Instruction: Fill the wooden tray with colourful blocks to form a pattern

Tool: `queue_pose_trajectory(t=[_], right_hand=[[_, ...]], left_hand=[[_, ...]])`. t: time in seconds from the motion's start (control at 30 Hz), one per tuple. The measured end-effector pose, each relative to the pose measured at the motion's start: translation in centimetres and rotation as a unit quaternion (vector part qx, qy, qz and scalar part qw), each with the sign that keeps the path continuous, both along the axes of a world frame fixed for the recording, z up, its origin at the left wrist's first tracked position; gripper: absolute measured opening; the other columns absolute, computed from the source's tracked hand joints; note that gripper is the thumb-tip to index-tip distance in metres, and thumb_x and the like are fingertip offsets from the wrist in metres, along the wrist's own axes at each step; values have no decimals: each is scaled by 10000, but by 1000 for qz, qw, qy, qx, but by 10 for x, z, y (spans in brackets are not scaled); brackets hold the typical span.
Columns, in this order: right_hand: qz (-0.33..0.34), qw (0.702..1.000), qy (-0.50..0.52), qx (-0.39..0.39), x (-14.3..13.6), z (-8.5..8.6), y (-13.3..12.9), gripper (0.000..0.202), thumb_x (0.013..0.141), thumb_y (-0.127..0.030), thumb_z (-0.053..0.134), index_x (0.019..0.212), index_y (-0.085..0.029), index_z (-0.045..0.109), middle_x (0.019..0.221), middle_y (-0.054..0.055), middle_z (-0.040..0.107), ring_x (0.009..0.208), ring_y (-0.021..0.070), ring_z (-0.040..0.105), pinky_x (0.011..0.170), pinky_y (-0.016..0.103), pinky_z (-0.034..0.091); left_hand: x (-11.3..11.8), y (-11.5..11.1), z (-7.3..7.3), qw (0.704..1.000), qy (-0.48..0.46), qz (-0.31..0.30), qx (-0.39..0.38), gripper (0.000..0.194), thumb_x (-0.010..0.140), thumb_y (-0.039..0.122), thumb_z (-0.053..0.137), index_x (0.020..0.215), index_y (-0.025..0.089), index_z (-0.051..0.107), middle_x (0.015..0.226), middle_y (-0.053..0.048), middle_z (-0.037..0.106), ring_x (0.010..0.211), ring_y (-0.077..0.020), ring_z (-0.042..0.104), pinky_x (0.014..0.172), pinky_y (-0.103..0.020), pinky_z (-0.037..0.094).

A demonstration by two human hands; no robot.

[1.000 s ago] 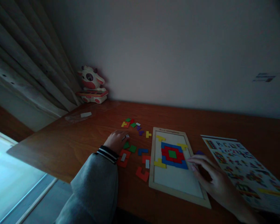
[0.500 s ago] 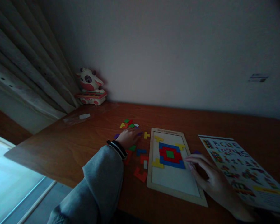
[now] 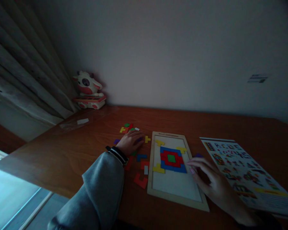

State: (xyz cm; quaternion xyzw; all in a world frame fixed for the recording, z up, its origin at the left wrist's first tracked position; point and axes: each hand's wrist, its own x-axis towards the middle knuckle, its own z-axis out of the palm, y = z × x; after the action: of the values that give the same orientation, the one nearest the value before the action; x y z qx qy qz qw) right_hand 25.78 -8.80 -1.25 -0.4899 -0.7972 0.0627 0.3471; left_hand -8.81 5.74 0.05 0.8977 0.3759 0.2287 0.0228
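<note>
My left hand (image 3: 131, 143) lies palm down over loose puzzle pieces left of the board, fingers stretched and slightly bent. A purple piece (image 3: 140, 139) shows under its fingertips; a grip on it is not visible. Just to the right lies a yellow T-shaped piece (image 3: 147, 139). My right hand (image 3: 212, 180) rests at the right edge of the wooden puzzle board (image 3: 168, 198), thumb and index finger loosely curved with no piece visible between them. On the board, blue pieces (image 3: 174, 168) and red pieces (image 3: 163, 156) surround a green square (image 3: 171, 158), with yellow pieces (image 3: 159, 168) at some corners.
A printed pattern sheet (image 3: 244, 169) lies right of the board. Red pieces (image 3: 140, 181), a blue piece (image 3: 141, 157) and a white piece (image 3: 146, 170) are scattered on the table (image 3: 91, 150). A cow toy (image 3: 88, 91) stands at the back left, near a plastic bag (image 3: 72, 125).
The whole view has shifted slightly. My left hand has moved a little rightward, further over the purple piece. My right hand stays at the board's right edge.
</note>
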Motion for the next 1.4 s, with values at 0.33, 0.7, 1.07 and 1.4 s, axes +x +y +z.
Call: queue_pose_trajectory(t=[0.33, 0.7, 1.07, 1.4], right_hand=[[-2, 1000, 1, -7, 3, -5, 1, 194, 941, -278, 554, 1126, -287, 613, 1090, 49, 651, 1035, 215, 642, 911, 362, 533], [-6, 1000, 9, 5, -1, 1, -1, 169, 947, -263, 544, 1100, -272, 617, 1089, 53, 649, 1031, 205, 639, 919, 350, 520], [1, 1000, 16, 4, -1, 2, -1, 172, 944, -253, 541, 1095, -266, 622, 1070, 56, 649, 1010, 212, 641, 897, 364, 530], [8, 999, 41, 1, -23, 15, -5, 198, 946, -290, 551, 1133, -269, 616, 1096, 44, 688, 1028, 191, 670, 891, 326, 563]], left_hand=[[1, 1, -6, 997, 39, -63, -24, 286, 996, 297, 503, 1212, 183, 652, 1205, -83, 700, 1102, -198, 662, 989, -344, 525], [6, 0, -7, 994, 42, -105, 7, 293, 998, 316, 514, 1222, 187, 653, 1283, -99, 657, 1196, -220, 609, 1045, -397, 493], [2, -2, -13, 990, -15, -100, 97, 285, 1010, 266, 461, 1191, 159, 653, 1019, -114, 747, 851, -207, 735, 759, -340, 629], [71, -57, 26, 975, -166, -147, 30, 239, 1001, 215, 489, 1112, 153, 691, 979, -71, 761, 849, -141, 731, 760, -229, 591]])
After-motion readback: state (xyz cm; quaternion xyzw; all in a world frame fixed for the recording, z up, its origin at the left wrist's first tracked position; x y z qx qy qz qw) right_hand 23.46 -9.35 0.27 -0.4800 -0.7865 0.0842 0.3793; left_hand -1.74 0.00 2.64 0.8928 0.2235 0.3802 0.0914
